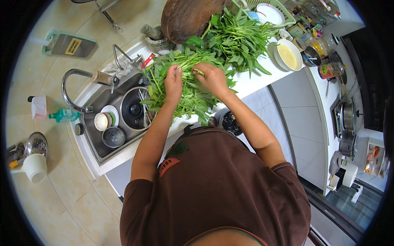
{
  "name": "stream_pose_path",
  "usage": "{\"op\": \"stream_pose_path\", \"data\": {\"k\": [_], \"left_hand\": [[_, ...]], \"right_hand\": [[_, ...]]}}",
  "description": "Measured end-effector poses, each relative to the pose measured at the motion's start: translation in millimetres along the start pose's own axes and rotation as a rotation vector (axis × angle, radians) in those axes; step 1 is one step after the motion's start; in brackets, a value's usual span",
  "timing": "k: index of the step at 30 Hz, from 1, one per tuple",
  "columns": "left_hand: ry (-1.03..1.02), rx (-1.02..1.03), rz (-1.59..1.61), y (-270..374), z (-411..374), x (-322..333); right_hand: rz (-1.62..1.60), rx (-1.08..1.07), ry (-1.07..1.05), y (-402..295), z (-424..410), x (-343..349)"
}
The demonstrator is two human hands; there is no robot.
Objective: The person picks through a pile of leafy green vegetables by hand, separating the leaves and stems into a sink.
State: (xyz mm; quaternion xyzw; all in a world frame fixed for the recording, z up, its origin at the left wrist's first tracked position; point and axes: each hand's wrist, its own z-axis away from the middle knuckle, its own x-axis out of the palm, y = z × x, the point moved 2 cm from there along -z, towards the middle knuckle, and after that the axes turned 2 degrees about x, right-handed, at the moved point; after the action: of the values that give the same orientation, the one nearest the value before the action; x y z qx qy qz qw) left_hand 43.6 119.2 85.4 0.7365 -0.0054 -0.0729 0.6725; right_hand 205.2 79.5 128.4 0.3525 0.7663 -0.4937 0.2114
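A large heap of leafy green vegetable stems lies on the white counter right beside the sink. My left hand grips several thin stems near the top of this heap, thumb and fingers closed on them. To its right, my right hand pinches short pieces of green stem between thumb and fingers, just above the same heap. Behind the hands, a second pile of greens reaches towards a white bowl of pale yellow liquid. A round wooden chopping board leans at the back.
At the left, the steel sink holds a large pan, small bowls and a metal bowl under a curved faucet. A stone mortar stands behind the greens. A bin is below the counter edge; bottles crowd the right.
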Motion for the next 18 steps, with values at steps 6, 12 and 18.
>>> {"op": "stream_pose_path", "data": {"k": [6,12,18], "left_hand": [[0.021,0.147,-0.186,4,1,6],[0.101,0.264,-0.211,3,0,6],[0.045,0.178,-0.316,8,3,3]], "right_hand": [[0.081,-0.049,-0.103,-10,-5,9],[0.07,0.068,-0.173,-12,-10,18],[0.062,0.083,-0.235,-9,-13,16]]}}
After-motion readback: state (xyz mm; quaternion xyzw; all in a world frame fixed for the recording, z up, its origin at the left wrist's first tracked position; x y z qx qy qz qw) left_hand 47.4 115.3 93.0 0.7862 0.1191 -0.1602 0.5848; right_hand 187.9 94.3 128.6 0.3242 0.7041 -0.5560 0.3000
